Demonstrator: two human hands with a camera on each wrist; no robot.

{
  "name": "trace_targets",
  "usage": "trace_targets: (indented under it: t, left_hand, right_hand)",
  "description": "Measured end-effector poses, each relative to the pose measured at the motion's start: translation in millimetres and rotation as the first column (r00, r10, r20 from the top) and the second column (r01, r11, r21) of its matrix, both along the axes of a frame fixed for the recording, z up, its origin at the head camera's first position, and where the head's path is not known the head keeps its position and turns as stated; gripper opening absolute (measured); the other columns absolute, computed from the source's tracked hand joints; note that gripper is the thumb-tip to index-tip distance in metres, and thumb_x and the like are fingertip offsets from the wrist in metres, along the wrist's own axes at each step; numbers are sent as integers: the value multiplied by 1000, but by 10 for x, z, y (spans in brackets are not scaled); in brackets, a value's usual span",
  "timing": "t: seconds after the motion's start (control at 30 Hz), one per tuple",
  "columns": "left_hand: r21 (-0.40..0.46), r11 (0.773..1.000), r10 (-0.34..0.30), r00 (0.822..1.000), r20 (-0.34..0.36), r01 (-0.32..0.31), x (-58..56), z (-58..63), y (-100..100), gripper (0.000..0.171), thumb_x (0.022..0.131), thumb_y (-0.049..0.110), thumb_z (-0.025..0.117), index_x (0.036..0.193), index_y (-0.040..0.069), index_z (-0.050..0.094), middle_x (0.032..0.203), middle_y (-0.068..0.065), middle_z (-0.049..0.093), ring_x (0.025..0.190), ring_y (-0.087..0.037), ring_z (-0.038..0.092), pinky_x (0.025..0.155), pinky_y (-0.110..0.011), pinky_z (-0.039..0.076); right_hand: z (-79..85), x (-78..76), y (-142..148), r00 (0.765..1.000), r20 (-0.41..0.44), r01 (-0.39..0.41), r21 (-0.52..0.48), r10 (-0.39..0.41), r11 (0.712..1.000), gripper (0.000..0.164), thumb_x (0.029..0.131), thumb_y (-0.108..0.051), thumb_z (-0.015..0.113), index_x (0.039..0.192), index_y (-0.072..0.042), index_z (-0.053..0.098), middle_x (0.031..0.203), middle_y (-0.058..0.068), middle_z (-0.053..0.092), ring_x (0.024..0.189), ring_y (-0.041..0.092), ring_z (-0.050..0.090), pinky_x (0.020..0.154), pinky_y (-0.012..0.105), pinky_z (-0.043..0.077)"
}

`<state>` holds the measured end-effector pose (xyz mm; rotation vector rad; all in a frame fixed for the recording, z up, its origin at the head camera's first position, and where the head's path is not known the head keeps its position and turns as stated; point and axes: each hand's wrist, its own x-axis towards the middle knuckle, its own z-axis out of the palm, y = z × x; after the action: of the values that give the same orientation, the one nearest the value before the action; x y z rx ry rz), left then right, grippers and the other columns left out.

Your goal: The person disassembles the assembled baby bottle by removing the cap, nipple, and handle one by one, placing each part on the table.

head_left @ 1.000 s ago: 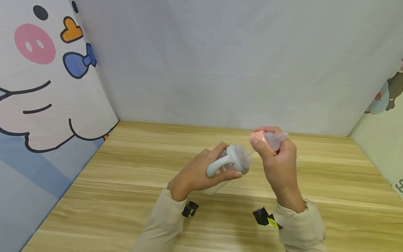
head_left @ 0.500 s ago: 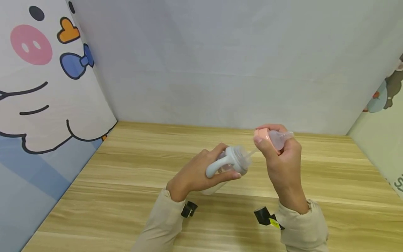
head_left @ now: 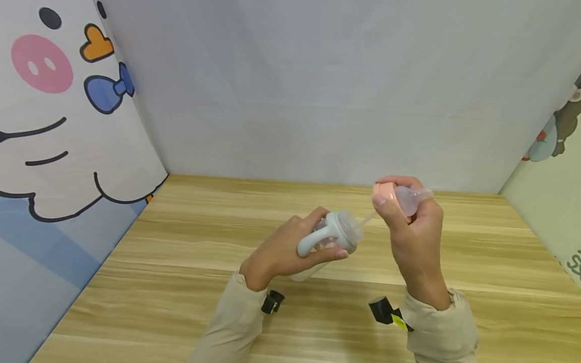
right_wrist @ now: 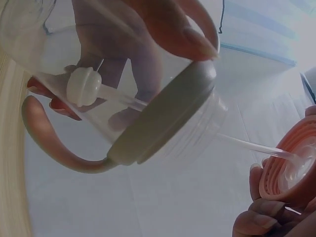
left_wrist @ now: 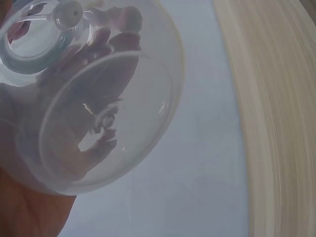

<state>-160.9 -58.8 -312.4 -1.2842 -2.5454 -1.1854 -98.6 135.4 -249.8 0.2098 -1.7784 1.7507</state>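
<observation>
My left hand (head_left: 281, 247) grips a clear baby bottle (head_left: 350, 231), tilted with its open mouth toward the right. A pale grey-blue handle (head_left: 313, 239) rings its neck. In my right hand (head_left: 419, 239), thumb and fingers pinch a pink screw collar (head_left: 389, 196) with a clear teat (head_left: 409, 199) pointing right. A thin straw (right_wrist: 252, 145) runs from the collar's underside through the bottle mouth. Its white weighted end (right_wrist: 84, 87) is still inside the bottle in the right wrist view. The left wrist view looks through the transparent bottle base (left_wrist: 143, 113), fingers visible behind it.
Both hands are above a wood-grain table (head_left: 181, 242). A pale cloth wall (head_left: 317, 101) rises behind it, with a cartoon-printed panel (head_left: 41, 116) on the left and another printed panel (head_left: 549, 201) on the right. Black wrist cameras (head_left: 272, 301) sit at both cuffs.
My right hand has moved right and slightly up with the pink collar and teat, widening the gap to the bottle. More straw shows between them. The left hand has stayed nearly still.
</observation>
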Motion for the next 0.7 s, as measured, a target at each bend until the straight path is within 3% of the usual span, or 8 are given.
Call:
trace_targets:
  t: [0.7]
  left_hand:
    - [-29,1000,6,1000,16,-6,6,10,15,47,92,42,73,124,15,52,86,6,71,64,-1,60,62,-20,51]
  right_hand:
    - [44,34,68,992,-122,-30,-79,20,996,17,83,-1,67,100,-5,71,78,1,61,63,10,47,52,22,37]
